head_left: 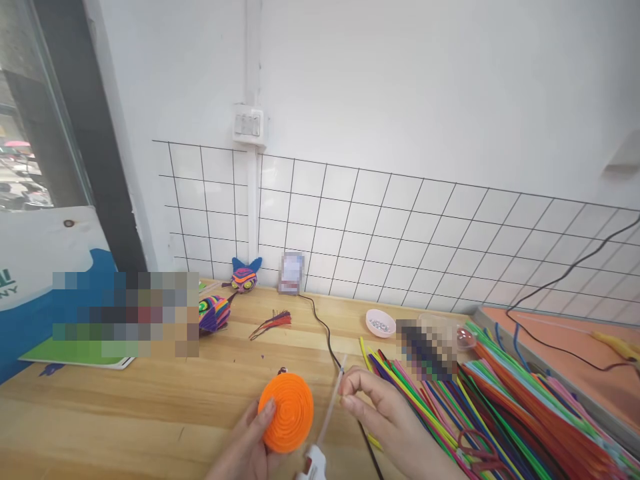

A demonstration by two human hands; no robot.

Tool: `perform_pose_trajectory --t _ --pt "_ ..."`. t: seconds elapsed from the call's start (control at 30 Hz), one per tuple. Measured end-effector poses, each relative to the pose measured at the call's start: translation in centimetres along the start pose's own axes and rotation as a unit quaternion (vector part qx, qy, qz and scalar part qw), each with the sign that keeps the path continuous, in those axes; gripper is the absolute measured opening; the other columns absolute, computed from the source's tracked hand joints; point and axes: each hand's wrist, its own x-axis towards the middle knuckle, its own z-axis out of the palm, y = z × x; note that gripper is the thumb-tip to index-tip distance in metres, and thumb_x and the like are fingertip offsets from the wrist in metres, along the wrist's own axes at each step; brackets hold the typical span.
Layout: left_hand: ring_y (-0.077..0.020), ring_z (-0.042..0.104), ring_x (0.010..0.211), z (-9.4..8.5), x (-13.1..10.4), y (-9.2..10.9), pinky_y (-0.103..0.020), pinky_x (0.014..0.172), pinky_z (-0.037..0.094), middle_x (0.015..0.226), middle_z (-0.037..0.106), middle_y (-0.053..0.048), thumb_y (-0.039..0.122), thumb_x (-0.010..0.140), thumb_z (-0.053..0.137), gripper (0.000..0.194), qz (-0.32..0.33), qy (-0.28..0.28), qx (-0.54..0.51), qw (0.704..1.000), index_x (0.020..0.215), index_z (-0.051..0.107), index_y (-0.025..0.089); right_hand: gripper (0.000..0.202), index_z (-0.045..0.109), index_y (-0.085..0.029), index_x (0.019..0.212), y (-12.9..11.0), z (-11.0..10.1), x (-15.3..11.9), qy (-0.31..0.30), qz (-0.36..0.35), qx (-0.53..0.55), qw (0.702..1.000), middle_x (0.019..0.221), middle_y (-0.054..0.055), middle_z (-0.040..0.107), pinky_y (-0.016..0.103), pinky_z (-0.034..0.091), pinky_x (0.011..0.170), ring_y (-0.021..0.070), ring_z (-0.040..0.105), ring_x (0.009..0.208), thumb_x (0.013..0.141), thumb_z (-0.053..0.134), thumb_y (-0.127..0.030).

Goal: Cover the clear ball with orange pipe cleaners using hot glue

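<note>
My left hand holds an orange disc of coiled pipe cleaner, thumb pressed on its lower left edge. Fingertips of my right hand pinch a thin translucent glue stick that runs down into a white glue gun at the bottom edge. The two hands sit close together above the wooden table. A black cable trails from the gun toward the wall.
A large heap of coloured pipe cleaners covers the table's right side, with red scissors on it. A pink dish, two striped pipe-cleaner figures and loose red strands lie farther back. An orange tray stands right.
</note>
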Motion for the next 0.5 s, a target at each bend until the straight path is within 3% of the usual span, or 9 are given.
perform_pose_trajectory --t 0.1,0.2,0.33,0.4,0.5 --pt "-0.0289 0.066 0.098 -0.4 0.5 -0.4 -0.034 0.079 0.053 0.098 0.075 -0.011 0.041 0.059 0.080 0.078 0.025 0.008 0.018 0.999 0.125 0.048 0.016 0.023 0.054 -0.019 0.078 0.7 0.7 0.3 0.040 0.005 0.050 0.998 0.075 -0.001 0.049 0.027 0.038 0.069 0.0157 0.046 0.074 0.089 0.051 -0.040" --pt "-0.0290 0.067 0.093 -0.7 0.8 -0.8 -0.035 0.073 0.054 0.095 0.074 -0.011 0.041 0.056 0.082 0.062 0.049 0.023 0.033 0.998 0.107 0.056 0.018 0.028 0.056 -0.018 0.074 0.5 0.8 0.5 0.109 -0.008 0.163 0.981 0.073 -0.001 0.052 0.027 0.040 0.070 0.0150 0.049 0.073 0.086 0.057 -0.043" --pt "-0.0308 0.066 0.097 -0.5 0.6 -0.8 -0.036 0.072 0.055 0.102 0.072 -0.011 0.042 0.055 0.082 0.063 0.064 0.035 0.044 0.996 0.108 0.055 0.020 0.026 0.058 -0.019 0.076 -0.6 -0.7 0.8 0.213 0.008 0.378 0.901 0.080 0.000 0.059 0.024 0.041 0.060 0.0099 0.048 0.061 0.078 0.069 -0.043" --pt "-0.0330 0.064 0.101 -0.3 0.4 -0.7 -0.039 0.076 0.055 0.106 0.071 -0.013 0.043 0.054 0.083 0.070 0.062 0.028 0.046 0.997 0.113 0.054 0.020 0.027 0.055 -0.019 0.074 -0.9 -1.2 0.9 0.217 0.015 0.442 0.870 0.066 -0.004 0.054 0.019 0.035 0.049 0.0063 0.041 0.049 0.074 0.073 -0.039" --pt "-0.0346 0.062 0.105 -0.2 0.2 -0.7 -0.041 0.081 0.054 0.109 0.070 -0.014 0.044 0.054 0.082 0.069 0.058 0.014 0.056 0.997 0.113 0.056 0.020 0.032 0.048 -0.019 0.068 -0.8 -0.6 0.8 0.162 0.029 0.467 0.869 0.047 -0.011 0.032 0.016 0.024 0.042 0.0042 0.023 0.041 0.078 0.070 -0.040"
